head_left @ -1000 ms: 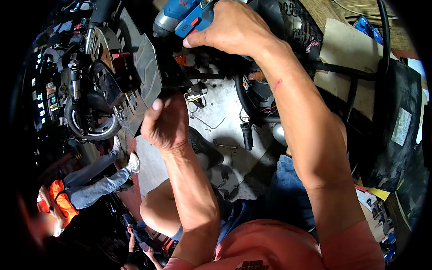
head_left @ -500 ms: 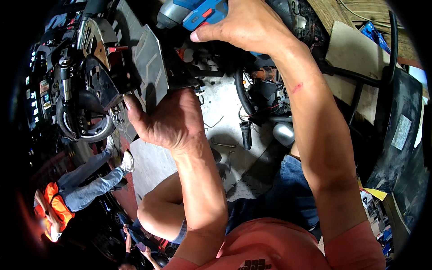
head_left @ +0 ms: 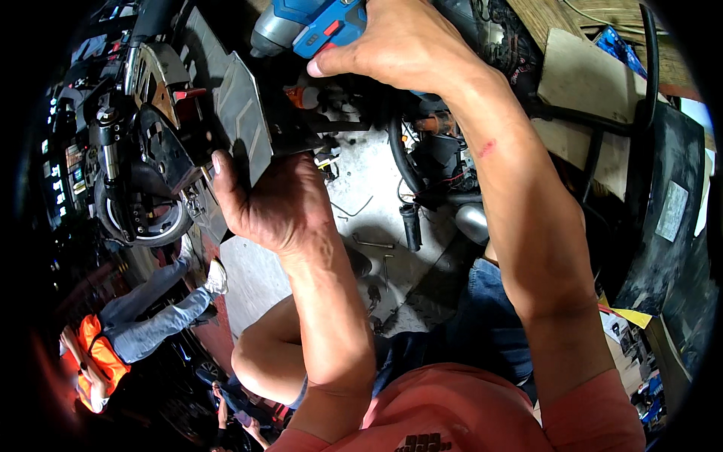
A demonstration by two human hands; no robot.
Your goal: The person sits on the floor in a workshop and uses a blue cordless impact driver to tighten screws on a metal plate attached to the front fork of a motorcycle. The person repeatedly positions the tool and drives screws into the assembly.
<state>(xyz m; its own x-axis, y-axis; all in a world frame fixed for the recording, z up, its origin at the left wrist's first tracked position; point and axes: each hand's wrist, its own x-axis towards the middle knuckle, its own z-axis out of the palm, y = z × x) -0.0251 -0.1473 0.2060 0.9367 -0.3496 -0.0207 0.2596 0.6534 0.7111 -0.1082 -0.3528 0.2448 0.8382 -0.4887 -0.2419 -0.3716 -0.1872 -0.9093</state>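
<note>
The right hand [head_left: 407, 45] is wrapped around the grip of a blue and grey cordless power driver [head_left: 305, 26] at the top of the view, fingers curled fully closed about the handle with the thumb lying along its lower edge. The driver's long axis runs nearly level across the picture, its grey nose pointing to the person's left, toward the grey ribbed plastic footboard panel [head_left: 237, 113] of a stripped scooter. The left hand [head_left: 275, 203] sits lower, pressed against the near edge of that panel; its thumb is raised along the panel's left side and the fingers are tucked behind the edge, so how tightly they clasp it cannot be told. Left of the panel stands the scooter's small black wheel [head_left: 143, 218]. Below the hands, on the pale concrete floor [head_left: 369, 173], lies a black rubber handlebar grip [head_left: 410, 224].
</note>
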